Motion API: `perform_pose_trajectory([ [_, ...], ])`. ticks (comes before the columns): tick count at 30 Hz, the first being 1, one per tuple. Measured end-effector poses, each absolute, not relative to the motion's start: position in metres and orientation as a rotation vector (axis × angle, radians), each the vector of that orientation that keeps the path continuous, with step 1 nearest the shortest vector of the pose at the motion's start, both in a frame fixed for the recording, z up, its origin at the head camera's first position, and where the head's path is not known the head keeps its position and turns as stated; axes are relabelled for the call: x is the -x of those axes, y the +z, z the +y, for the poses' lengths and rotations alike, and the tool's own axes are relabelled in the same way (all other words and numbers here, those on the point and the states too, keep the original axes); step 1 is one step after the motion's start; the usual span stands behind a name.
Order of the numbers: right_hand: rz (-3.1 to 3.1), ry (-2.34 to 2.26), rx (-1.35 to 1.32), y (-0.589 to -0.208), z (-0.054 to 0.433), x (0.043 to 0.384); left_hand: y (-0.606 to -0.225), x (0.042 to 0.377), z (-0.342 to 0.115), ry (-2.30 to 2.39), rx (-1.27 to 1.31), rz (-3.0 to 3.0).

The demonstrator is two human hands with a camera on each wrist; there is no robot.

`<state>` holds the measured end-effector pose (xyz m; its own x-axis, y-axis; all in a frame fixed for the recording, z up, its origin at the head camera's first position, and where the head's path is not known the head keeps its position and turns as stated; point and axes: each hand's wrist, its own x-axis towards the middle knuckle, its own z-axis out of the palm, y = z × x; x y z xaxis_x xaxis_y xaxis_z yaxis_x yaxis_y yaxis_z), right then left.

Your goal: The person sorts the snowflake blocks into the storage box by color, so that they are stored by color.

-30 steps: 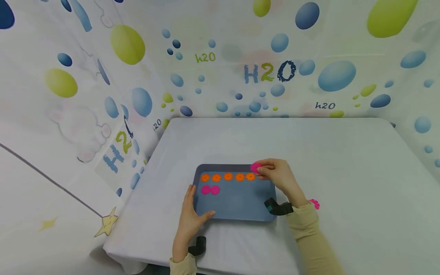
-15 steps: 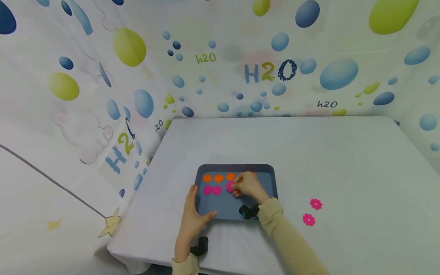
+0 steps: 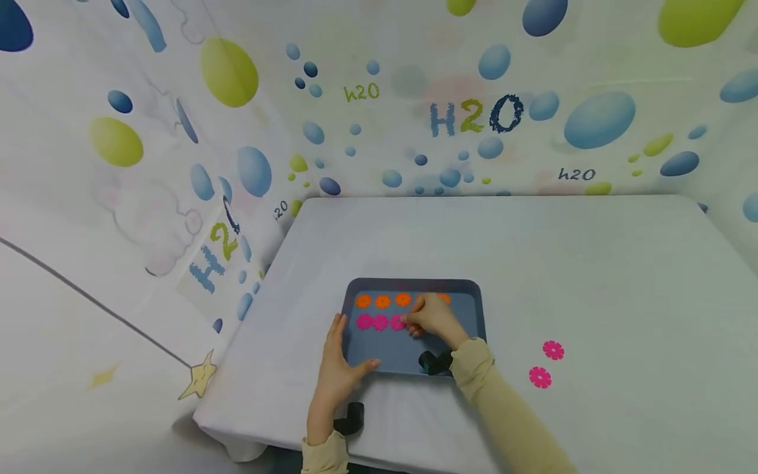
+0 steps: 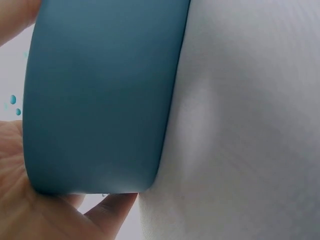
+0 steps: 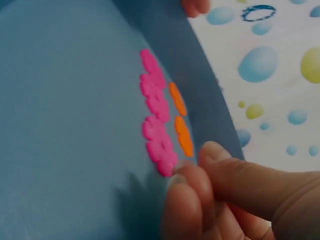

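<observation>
A grey-blue tray [image 3: 408,359] lies on the white table. Along its far side runs a row of orange flower-shaped pieces [image 3: 382,301], partly covered by my right hand [image 3: 435,318]. Nearer to me, three pink flower pieces make a second row. Thumb and fingertips of the right hand pinch the edge of the rightmost pink flower piece [image 3: 397,322], which is down at the tray's floor; the right wrist view shows this pink piece [image 5: 160,150] at the fingertips. With straight fingers along the left rim and thumb over the near edge, my left hand [image 3: 336,375] rests against the tray corner.
Two more pink flower pieces [image 3: 553,349] lie on the white tablecloth [image 3: 622,296] right of the tray. Behind the table hangs a wall covering [image 3: 408,131] printed with coloured bubbles. The table's front edge is close below the left wrist.
My right hand has carried a pink flower piece from above the tray's far right rim down and left, to the right end of the pink row. The left hand stays at the tray corner.
</observation>
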<state>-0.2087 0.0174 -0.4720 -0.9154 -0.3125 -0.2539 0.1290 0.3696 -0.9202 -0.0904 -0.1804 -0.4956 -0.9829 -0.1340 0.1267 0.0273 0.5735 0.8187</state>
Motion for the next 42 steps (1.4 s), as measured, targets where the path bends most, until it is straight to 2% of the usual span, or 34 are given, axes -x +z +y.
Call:
perform_pose_trajectory([
  [6, 2.28, -1.766, 0.187, -0.454, 0.052, 0.205, -0.497, 0.091, -0.18, -1.356, -0.065, -2.636],
  [11, 2.403, -1.828, 0.227, -0.445, 0.103, 0.195, -0.499, 0.092, -0.18, -1.362, -0.068, -2.642],
  [18, 2.553, -1.879, 0.053, -0.459, 0.187, 0.164, -0.496, 0.091, -0.18, -1.362, -0.077, -2.645],
  [23, 2.665, -1.757, -0.092, -0.475, 0.226, 0.145, -0.496, 0.091, -0.179, -1.341, -0.078, -2.648],
  [30, 2.904, -1.383, -0.124, -0.497, 0.238, 0.136, -0.499, 0.094, -0.177, -1.358, -0.05, -2.652],
  [42, 3.007, -1.152, -0.106, -0.49, 0.232, 0.137, -0.497, 0.095, -0.177, -1.374, -0.086, -2.649],
])
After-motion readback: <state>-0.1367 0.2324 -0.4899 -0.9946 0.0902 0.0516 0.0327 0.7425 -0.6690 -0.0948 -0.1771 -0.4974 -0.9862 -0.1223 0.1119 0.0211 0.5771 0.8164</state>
